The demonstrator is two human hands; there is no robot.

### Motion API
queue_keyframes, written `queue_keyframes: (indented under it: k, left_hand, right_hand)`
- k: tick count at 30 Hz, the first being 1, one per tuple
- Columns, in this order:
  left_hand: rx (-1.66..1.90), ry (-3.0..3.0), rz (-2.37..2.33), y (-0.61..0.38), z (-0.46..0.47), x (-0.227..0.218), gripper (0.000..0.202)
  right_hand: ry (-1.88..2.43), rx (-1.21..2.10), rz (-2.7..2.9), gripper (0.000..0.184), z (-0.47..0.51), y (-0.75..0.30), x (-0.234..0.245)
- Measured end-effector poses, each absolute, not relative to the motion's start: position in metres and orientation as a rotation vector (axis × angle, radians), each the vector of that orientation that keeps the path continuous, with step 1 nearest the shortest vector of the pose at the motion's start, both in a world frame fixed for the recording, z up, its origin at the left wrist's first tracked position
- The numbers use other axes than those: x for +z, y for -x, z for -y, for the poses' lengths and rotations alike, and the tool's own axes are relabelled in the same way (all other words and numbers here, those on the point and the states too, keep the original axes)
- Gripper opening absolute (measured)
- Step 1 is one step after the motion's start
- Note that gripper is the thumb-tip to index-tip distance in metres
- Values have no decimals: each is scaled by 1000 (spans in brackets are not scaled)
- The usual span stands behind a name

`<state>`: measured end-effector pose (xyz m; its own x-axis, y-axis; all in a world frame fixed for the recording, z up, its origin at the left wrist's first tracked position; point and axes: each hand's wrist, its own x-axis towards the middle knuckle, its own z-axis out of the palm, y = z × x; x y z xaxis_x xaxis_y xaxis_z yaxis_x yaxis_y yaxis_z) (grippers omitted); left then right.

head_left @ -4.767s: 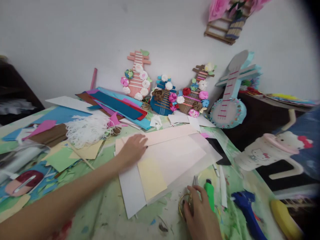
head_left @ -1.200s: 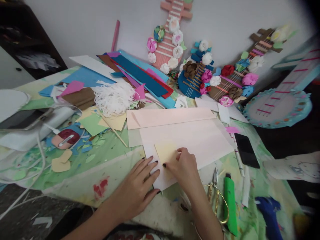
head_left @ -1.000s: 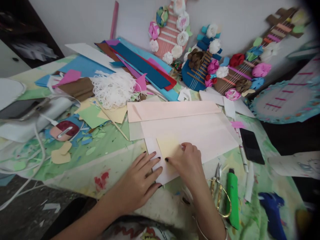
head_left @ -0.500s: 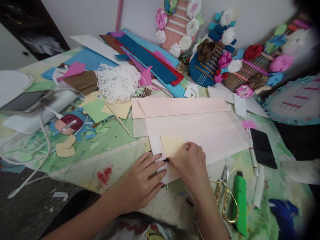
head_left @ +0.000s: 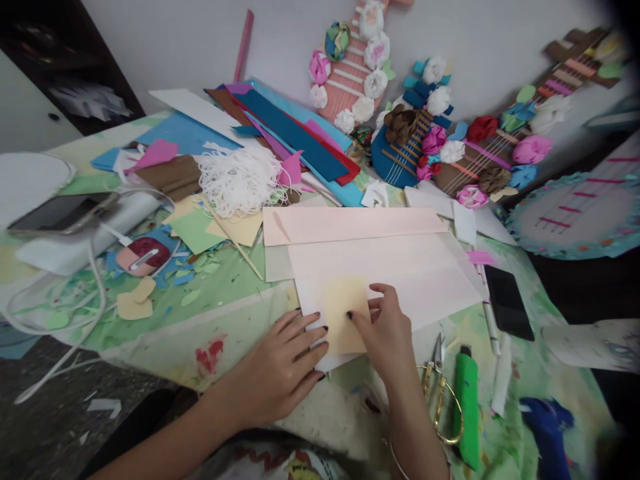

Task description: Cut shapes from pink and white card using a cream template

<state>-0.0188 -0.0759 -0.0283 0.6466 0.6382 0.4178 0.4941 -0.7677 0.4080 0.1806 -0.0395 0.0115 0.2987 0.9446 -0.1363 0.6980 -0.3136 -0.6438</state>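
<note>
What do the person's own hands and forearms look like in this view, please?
The left hand and the right hand are ungloved, with dark nail polish on the fingers. No sleeves show on the forearms. A thin, light band, probably a bangle, shows at the right forearm near the picture's lower edge.
</note>
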Motion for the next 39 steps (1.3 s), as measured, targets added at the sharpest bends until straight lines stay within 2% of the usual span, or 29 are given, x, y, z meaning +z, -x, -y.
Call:
queue_keyframes:
  k: [4,9,15,20,25,28,39]
  left_hand:
    - [751,-2630,-896,19,76,-29,27]
    - [628,-2671,-817,18,74,-27,41]
    - [692,-2641,-785,20,75,-23,39]
    - [779,-2607,-731,20,78,-24,31]
    - [898,-2559,-752,20,79,-25,25]
    - [965,-2547,-814,20,78,-26,21]
    - [975,-2586,-1023,16,72,-29,25]
  right_hand:
    - [1875,784,1301,42,36,-196,12]
    - [1660,840,1228,31,35,-205,4]
    - [1628,755,1151,33,30,-205,4]
    - [1616,900,1142,35,24,-199,-3]
    - [1702,679,1248,31,27,-185,-9]
    - [1682,685,1244,35,28,-182,-11]
    - [1759,685,1471,24,32,-188,-18]
